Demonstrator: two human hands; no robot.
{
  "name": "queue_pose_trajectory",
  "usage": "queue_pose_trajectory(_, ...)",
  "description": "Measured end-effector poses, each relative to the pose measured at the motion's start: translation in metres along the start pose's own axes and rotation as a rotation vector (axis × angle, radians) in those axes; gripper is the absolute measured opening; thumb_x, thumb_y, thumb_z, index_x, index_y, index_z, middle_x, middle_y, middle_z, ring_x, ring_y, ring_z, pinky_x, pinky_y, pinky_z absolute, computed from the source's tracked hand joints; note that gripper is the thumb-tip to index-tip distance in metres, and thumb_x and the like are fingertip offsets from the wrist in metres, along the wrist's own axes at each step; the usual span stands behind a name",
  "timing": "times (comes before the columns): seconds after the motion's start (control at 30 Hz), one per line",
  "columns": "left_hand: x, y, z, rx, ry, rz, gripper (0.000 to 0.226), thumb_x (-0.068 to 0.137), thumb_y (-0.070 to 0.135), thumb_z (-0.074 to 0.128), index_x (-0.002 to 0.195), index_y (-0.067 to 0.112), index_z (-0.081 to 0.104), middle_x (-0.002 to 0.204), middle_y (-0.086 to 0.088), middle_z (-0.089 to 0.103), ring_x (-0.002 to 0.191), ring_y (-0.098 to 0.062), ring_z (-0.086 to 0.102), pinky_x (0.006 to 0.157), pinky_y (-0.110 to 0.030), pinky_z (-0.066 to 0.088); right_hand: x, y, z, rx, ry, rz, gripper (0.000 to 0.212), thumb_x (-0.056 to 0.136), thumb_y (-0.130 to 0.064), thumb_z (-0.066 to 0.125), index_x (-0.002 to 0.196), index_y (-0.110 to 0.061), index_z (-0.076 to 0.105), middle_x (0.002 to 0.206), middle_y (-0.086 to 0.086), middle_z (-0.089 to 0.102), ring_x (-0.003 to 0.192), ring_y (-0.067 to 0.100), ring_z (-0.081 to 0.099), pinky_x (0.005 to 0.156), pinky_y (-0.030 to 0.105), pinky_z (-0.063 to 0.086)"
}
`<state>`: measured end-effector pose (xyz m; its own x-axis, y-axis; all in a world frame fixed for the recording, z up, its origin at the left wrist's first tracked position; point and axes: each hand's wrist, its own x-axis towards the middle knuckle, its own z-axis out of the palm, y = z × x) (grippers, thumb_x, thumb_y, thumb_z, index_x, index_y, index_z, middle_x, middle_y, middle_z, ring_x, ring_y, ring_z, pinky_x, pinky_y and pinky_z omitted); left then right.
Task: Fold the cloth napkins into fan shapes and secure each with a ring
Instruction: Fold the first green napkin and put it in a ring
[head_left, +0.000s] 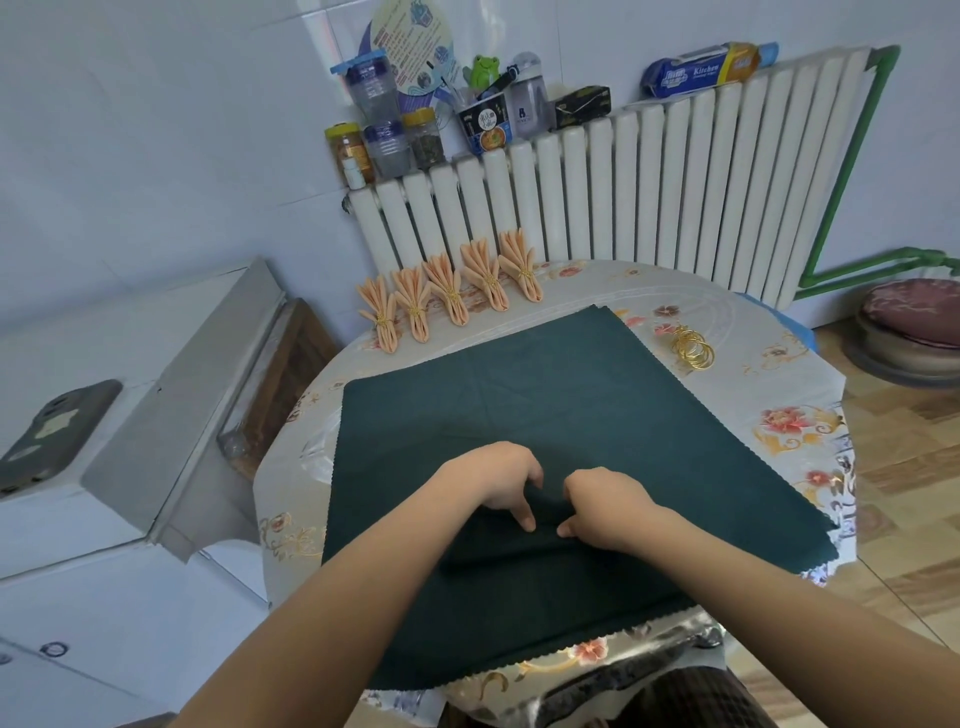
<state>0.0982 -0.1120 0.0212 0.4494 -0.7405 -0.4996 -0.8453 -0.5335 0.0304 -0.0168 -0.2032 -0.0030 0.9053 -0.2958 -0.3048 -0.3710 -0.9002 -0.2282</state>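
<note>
Two bare hands work a pleat into a dark green napkin (571, 395) spread across a round table (800, 415) covered in a floral cloth. The left hand (501, 480) and right hand (602, 506) sit close together near the napkin's middle, fingers curled and pinching a raised fold of the fabric between them. The napkin's near edge hangs just over the table's near rim, and a second green layer shows beneath its far corner. Five peach napkins (452, 293), already fanned and each cinched by a gold ring, stand in a row along the far left of the table, just in front of a white radiator (649, 197). A loose pile of gold rings (691, 347) lies on the table just beside the green napkin's far right edge. Jars and bottles (387, 140) crowd the radiator's top, and a dark phone (54, 434) rests on a white counter at far left.
</note>
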Motion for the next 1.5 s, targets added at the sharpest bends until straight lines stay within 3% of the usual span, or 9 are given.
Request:
queue_pose_trajectory(0.13,-0.014,0.006,0.000,0.063,0.068,0.035,0.032,0.077,0.038,0.073,0.091,0.011,0.063,0.091,-0.008,0.061,0.089,-0.028,0.053,0.066,-0.030,0.037,-0.009,-0.001,0.010,-0.072,0.146,-0.061,0.031,0.093,-0.036,0.054,0.110,-0.010,0.057,0.113,0.007,0.057,0.106,0.025,0.053,0.073,0.029,0.037)
queue_pose_trajectory(0.27,-0.023,0.011,0.002,0.184,0.062,0.058,0.035,0.081,0.038,0.068,0.067,0.013,0.047,0.079,-0.008,0.056,0.079,-0.028,0.054,0.063,-0.032,0.039,-0.021,0.000,0.018,-0.090,0.241,-0.136,0.027,0.095,-0.033,0.050,0.109,-0.011,0.056,0.112,0.005,0.054,0.108,0.022,0.048,0.075,0.027,0.034)
queue_pose_trajectory(0.53,-0.049,0.028,0.004,0.643,0.408,0.057,0.003,0.093,0.014,0.047,0.094,0.012,0.048,0.098,-0.006,0.065,0.088,-0.026,0.063,0.057,-0.033,0.029,-0.016,0.011,0.020,-0.092,0.700,-0.295,0.031,0.049,-0.016,0.087,0.062,-0.012,0.059,0.063,0.001,0.053,0.056,0.020,0.052,0.047,0.028,0.042)
queue_pose_trajectory(0.77,-0.063,0.032,0.046,0.529,0.335,-0.010,0.011,0.093,0.008,0.050,0.103,0.008,0.046,0.100,-0.007,0.063,0.087,-0.026,0.060,0.057,-0.030,0.026,-0.011,0.020,0.040,-0.024,0.561,-0.427,0.038,0.041,-0.019,0.091,0.063,-0.019,0.061,0.063,-0.006,0.058,0.057,0.015,0.056,0.048,0.023,0.047)
queue_pose_trajectory(0.87,-0.075,0.023,0.049,0.469,0.293,-0.090,0.008,0.095,0.017,0.050,0.101,0.012,0.048,0.094,-0.004,0.065,0.081,-0.024,0.061,0.055,-0.028,0.026,-0.012,0.024,0.037,0.083,0.493,-0.430,0.020,0.065,-0.021,0.082,0.077,-0.014,0.067,0.078,-0.001,0.064,0.076,0.020,0.061,0.065,0.029,0.048)
queue_pose_trajectory(1.1,-0.095,-0.019,0.048,0.438,0.274,-0.110,0.026,0.094,0.042,0.050,0.100,0.019,0.062,0.097,-0.001,0.066,0.095,-0.020,0.056,0.087,-0.032,0.030,-0.009,0.031,0.030,0.190,0.392,-0.434,0.019,0.082,-0.032,0.070,0.092,-0.016,0.072,0.097,-0.005,0.065,0.099,0.013,0.055,0.082,0.023,0.042)
queue_pose_trajectory(1.17,-0.097,-0.024,0.046,0.337,0.280,-0.055,0.032,0.091,0.047,0.052,0.098,0.018,0.064,0.097,0.000,0.064,0.097,-0.018,0.053,0.086,-0.031,0.032,-0.009,0.035,0.028,0.234,0.365,-0.422,0.020,0.080,-0.033,0.072,0.092,-0.016,0.073,0.095,-0.006,0.065,0.097,0.011,0.055,0.082,0.021,0.041)
queue_pose_trajectory(1.37,-0.085,-0.053,0.047,-0.573,0.179,-0.263,0.030,0.075,0.043,0.076,0.089,0.018,0.067,0.086,0.004,0.066,0.081,-0.012,0.062,0.071,-0.028,0.051,-0.007,0.037,0.027,0.332,0.342,-0.378,0.020,0.090,-0.032,0.060,0.102,-0.021,0.073,0.098,-0.009,0.067,0.098,0.009,0.055,0.085,0.018,0.040)
queue_pose_trajectory(1.5,-0.075,-0.056,0.054,-0.686,0.225,-0.390,0.037,0.072,0.042,0.078,0.087,0.013,0.060,0.078,0.004,0.059,0.071,-0.012,0.056,0.061,-0.026,0.040,-0.004,0.029,0.032,0.445,0.367,-0.300,0.019,0.090,-0.024,0.061,0.106,-0.031,0.068,0.084,-0.025,0.058,0.086,0.003,0.051,0.071,0.013,0.034)
